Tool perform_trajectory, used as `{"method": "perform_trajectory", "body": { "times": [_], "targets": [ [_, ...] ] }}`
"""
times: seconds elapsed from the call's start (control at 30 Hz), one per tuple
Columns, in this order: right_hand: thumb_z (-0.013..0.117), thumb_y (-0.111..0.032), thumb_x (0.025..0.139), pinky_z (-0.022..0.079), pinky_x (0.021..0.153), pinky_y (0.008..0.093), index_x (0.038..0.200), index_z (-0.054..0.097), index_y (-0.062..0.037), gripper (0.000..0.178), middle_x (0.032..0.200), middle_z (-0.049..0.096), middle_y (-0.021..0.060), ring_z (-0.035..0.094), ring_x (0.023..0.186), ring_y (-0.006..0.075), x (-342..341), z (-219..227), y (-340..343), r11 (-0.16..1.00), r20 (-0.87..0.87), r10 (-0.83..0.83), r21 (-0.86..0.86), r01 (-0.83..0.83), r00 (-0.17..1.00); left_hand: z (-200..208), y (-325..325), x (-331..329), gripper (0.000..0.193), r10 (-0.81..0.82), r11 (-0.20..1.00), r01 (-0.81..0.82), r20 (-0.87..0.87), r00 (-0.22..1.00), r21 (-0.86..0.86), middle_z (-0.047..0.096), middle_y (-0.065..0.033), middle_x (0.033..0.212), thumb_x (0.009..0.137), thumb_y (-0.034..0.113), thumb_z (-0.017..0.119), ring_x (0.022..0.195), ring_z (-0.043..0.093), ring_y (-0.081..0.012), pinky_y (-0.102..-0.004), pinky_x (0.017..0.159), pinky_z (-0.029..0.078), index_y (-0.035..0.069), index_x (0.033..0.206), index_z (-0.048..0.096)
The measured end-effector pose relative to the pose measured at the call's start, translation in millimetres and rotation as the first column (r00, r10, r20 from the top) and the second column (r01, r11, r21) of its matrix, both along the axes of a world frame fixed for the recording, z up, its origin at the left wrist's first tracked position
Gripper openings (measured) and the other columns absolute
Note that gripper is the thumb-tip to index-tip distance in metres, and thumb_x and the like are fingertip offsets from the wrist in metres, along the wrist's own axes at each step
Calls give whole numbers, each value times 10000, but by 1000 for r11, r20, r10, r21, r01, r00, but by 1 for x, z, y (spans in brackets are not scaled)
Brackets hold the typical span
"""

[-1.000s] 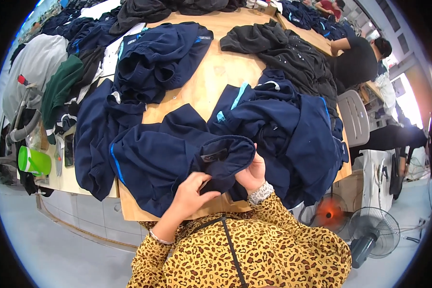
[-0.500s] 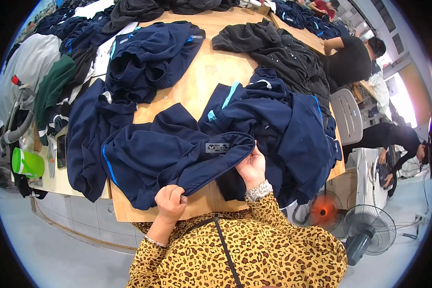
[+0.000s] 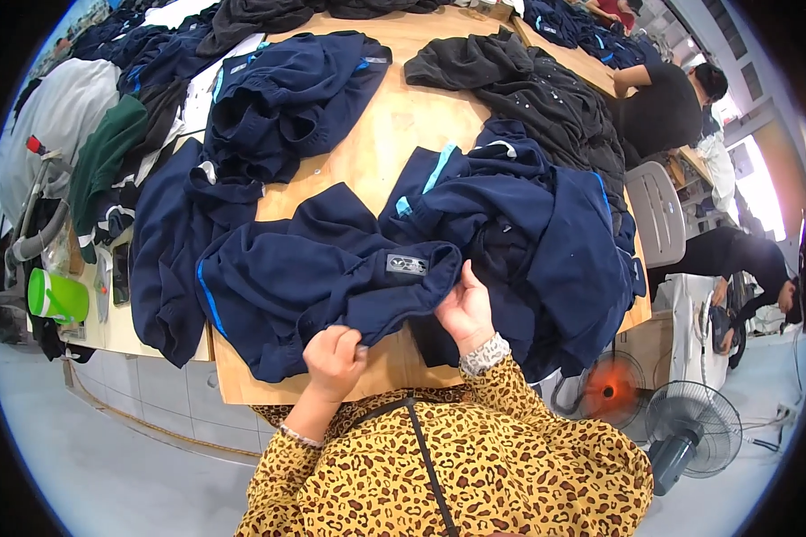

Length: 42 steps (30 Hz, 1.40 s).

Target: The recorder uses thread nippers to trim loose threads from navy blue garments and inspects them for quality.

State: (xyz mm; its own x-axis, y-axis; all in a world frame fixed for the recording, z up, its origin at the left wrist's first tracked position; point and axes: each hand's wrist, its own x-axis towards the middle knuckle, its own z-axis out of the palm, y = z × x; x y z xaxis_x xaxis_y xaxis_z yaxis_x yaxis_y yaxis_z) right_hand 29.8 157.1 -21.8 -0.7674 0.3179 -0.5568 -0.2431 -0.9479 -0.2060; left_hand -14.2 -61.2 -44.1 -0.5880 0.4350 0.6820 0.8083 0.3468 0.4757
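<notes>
A navy garment (image 3: 287,277) with blue piping and a grey label by its wide, band-like edge lies over the near edge of the wooden table. My left hand (image 3: 334,361) is closed at its near edge, knuckles up, in what looks like a pinch on the cloth. At the other end of the band, my right hand (image 3: 465,309) has its palm turned up, the thumb raised at the edge and the fingers partly hidden under the fabric. The band sags between my hands. Beside my right hand lies another navy garment (image 3: 546,242) with light-blue trim.
More navy clothes (image 3: 287,98) and dark grey ones (image 3: 546,98) cover parts of the wooden table (image 3: 367,134). On the left are a green bucket (image 3: 58,295) and a phone (image 3: 121,273). A standing fan (image 3: 690,434) is at lower right, near a grey chair (image 3: 658,215). Other people work at right.
The band was stretched straighter between my hands and now hangs slack and bunched. My left hand has moved right and slightly up, closer to my right hand. The whole view has shifted slightly.
</notes>
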Motion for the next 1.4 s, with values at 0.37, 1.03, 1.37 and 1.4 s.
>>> {"method": "perform_trajectory", "body": {
  "times": [0.37, 1.03, 1.37, 1.4],
  "targets": [
    [542, -273, 935, 437, 956, 447, 1158, 508, 4, 357, 1082, 560, 147, 538, 990, 267, 37, -10, -32, 925, 189, 338, -248, -288, 922, 20, 11, 26, 370, -11, 997, 30, 265, 964, -70, 571, -97, 930, 691, 198, 753, 758, 612, -281, -341, 598, 516, 57, 992, 590],
    [405, -277, 945, 476, 932, 472, 1139, 535, 30, 385, 1163, 590, 204, 588, 1034, 359, 22, -27, 84, 945, 306, 290, 59, -322, 907, -6, -108, -3, 358, -899, 160, -712, 399, 181, 684, 576, -136, 1215, 960, 247, 481, 1124, 557, -249, -406, 984, 453, -6, 1211, 516],
    [466, -198, 901, 529, 854, 453, 1035, 585, 21, 283, 1040, 640, 194, 636, 925, 336, 39, -36, 112, 893, 294, 425, 17, -450, 856, -26, -133, -28, 409, -983, 46, -617, 144, 110, 785, 566, -225, 1195, 942, 224, 323, 1127, 531, -369, -510, 1041, 363, -47, 1158, 541],
    [466, -198, 901, 529, 854, 453, 1035, 585, 21, 283, 1040, 640, 194, 636, 925, 336, 39, -36, 113, 893, 295, 426, 12, -449, 855, -28, -136, -29, 404, -963, 100, -646, 238, 129, 757, 570, -218, 1194, 953, 240, 326, 1121, 535, -367, -508, 1037, 364, -38, 1138, 554]
  ]
}}
